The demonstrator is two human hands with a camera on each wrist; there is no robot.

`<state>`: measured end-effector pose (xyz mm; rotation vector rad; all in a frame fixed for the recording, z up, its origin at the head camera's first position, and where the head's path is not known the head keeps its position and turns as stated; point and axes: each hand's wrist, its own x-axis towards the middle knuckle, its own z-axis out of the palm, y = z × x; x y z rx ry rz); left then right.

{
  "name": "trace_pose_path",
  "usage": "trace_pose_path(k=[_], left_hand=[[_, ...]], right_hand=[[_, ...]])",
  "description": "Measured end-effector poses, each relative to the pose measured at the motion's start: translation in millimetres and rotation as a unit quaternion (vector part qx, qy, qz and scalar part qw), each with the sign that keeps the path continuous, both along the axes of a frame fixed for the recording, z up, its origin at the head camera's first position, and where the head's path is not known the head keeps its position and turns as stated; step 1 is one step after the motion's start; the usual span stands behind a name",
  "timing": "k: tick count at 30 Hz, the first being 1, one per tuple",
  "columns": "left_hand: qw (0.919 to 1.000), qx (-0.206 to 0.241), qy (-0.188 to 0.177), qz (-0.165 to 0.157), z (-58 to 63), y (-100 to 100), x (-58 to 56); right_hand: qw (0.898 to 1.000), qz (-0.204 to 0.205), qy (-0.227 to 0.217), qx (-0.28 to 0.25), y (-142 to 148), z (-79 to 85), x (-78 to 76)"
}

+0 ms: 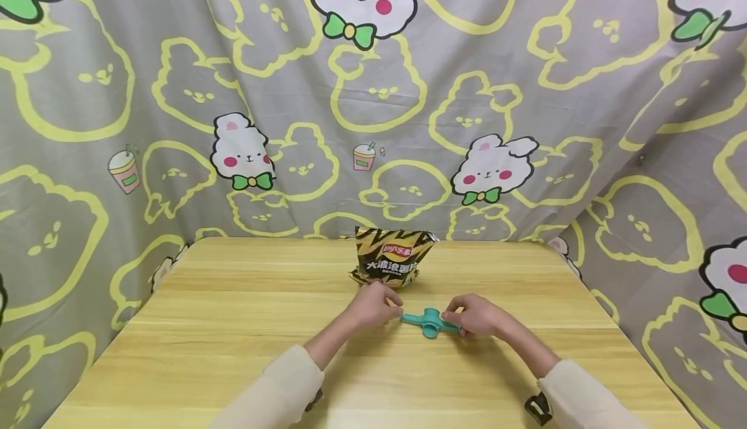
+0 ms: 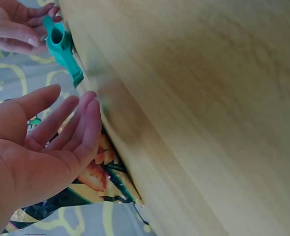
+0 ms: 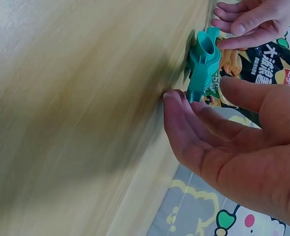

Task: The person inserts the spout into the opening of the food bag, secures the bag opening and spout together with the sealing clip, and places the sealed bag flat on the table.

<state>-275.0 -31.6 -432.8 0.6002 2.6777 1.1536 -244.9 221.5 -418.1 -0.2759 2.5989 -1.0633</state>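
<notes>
A teal plastic bag clip with a round spout in its middle [image 1: 430, 323] lies on the wooden table, its long arms pointing left and right. By its left end is my left hand [image 1: 373, 304], fingers loosely bent; in the left wrist view a small gap parts the fingertips from the clip [image 2: 61, 46]. My right hand [image 1: 475, 315] is at the opposite end. In the right wrist view its fingertips are beside or touching the clip's tip [image 3: 194, 93], while the thumb stands away from it. Just behind the left hand stands a black-and-gold Lay's chip bag [image 1: 391, 257].
The wooden table [image 1: 233, 345] reaches back to a grey curtain [image 1: 373, 131] patterned with yellow outlines and white cartoon animals. That curtain also hangs along both sides. A dark band [image 1: 538, 409] is at the right wrist.
</notes>
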Motion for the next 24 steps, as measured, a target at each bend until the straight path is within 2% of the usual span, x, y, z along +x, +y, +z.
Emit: trace_pose_path(k=[6,14,24], left_hand=[[0.9990,0.024,-0.035,0.015,-1.2,0.5,1.5],[0.9971,0.045,-0.057,0.023,-3.6,4.4,2.3],[0.9952,0.067,-0.066,0.028,-2.2,5.6,4.5]], right_hand=[[1.000,0.024,-0.004,-0.020,2.6,-3.5,-1.9],[0.998,0.030,-0.025,-0.042,1.7,-6.4,-4.2],[0.998,0.019,0.014,-0.053,0.4,-6.4,-6.5]])
